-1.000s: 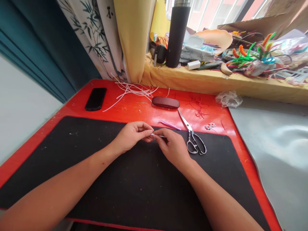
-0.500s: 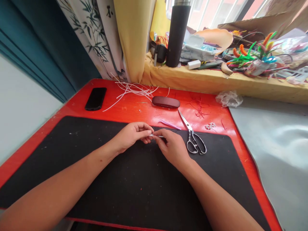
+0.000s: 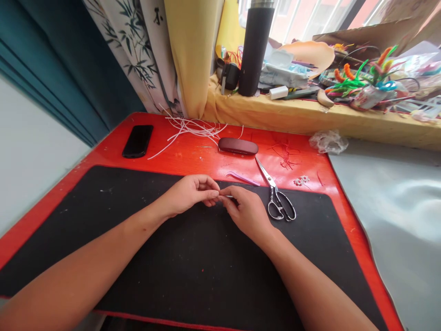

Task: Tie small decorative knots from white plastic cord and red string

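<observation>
Over the black mat (image 3: 193, 271), my left hand (image 3: 189, 195) and my right hand (image 3: 248, 211) meet fingertip to fingertip. Both pinch a thin white strip (image 3: 233, 196); only a short piece shows between the right thumb and forefinger, and my fingers cover the rest. Just right of my right hand lie silver scissors (image 3: 270, 180), blades closed, pointing away from me. Beyond my fingertips, a slim purple tool (image 3: 244, 178) with a curved tip lies at the mat's far edge.
Loose white strips (image 3: 196, 128), a maroon case (image 3: 237, 146) and a black phone (image 3: 138, 141) lie on the red table (image 3: 186, 158). Red threads (image 3: 285, 156) and small whitish pieces (image 3: 301, 180) are farther right. A black bottle (image 3: 255, 50) stands on the cluttered sill.
My fingertips have drawn closer together, and less of the white strip shows between them. The view has shifted very slightly; the things on the table stay put.
</observation>
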`<state>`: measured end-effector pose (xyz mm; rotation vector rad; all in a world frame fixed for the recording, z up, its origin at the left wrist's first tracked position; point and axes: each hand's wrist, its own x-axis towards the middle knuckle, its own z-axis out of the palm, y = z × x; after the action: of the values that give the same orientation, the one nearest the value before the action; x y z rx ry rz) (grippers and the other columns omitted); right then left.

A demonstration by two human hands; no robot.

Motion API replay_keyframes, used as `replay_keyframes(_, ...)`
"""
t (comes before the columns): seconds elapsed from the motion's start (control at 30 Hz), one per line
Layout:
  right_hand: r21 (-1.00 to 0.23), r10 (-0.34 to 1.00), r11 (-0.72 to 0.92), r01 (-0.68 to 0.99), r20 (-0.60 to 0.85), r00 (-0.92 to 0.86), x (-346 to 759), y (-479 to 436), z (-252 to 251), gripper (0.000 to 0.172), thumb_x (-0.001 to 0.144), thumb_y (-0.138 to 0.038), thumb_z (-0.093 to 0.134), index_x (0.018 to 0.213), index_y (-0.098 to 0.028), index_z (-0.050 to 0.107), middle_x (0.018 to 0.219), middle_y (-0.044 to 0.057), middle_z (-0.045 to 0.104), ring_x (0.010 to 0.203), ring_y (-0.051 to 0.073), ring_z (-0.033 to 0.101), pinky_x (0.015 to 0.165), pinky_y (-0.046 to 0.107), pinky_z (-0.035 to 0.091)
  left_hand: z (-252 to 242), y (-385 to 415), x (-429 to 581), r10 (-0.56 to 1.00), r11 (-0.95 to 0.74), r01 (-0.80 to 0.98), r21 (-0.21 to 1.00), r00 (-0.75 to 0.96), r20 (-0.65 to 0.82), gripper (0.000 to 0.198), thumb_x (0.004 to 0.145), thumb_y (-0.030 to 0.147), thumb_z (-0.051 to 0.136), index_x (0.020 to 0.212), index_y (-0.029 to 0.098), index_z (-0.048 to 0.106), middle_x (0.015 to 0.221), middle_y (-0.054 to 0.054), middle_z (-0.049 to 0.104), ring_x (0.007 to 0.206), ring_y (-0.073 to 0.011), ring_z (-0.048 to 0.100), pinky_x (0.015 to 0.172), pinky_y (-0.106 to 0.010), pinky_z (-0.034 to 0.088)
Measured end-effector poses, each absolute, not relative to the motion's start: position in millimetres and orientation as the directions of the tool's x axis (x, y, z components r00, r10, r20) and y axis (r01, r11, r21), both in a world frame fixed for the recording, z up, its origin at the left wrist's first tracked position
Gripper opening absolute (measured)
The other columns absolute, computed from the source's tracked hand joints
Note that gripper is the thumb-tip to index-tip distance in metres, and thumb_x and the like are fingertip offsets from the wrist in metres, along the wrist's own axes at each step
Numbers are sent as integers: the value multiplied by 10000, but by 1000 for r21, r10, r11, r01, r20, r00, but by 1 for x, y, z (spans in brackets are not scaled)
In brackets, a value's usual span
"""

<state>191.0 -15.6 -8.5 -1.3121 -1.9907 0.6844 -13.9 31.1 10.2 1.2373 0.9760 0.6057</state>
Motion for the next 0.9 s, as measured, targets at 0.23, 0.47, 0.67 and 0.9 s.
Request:
replay_keyframes(0.23,-739,930,344,580,182,-319,191,-16,-8,92,1000,-187,677,1033,-223,754,998,30,815,883,198,757,773,281,511,6,31,-15,833,226,149,963,482,-271,250,759,312,875,868,163,708,792,-35,758,695,-155,704,696,-293,594)
replay_keyframes(0.47,-773,943,325,545,218,-252,191,-17,-9,159,1014,-253,648,1126,-239,759,1087,52,822,949,220,775,839,309,552,4,32,-16,886,179,139,974,409,-221,254,749,334,878,857,164,725,737,-28,747,690,-162,698,713,-300,581)
replay_keyframes(0.67,-797,968,249,551,223,-115,195,-13,-11,153,1014,-305,633,1039,-227,763,910,50,808,773,216,749,722,312,548,1,34,-15,913,201,75,977,346,-215,286,723,355,901,843,155,735,789,-51,775,730,-177,726,736,-310,599)
replay_keyframes(0.9,-766,963,259,589,253,-94,194,-15,-7,103,987,-280,654,952,-232,740,863,34,780,723,202,708,698,304,515,-2,30,-11,916,249,10,968,323,-239,313,700,354,930,829,146,736,773,-47,772,740,-175,735,727,-294,608)
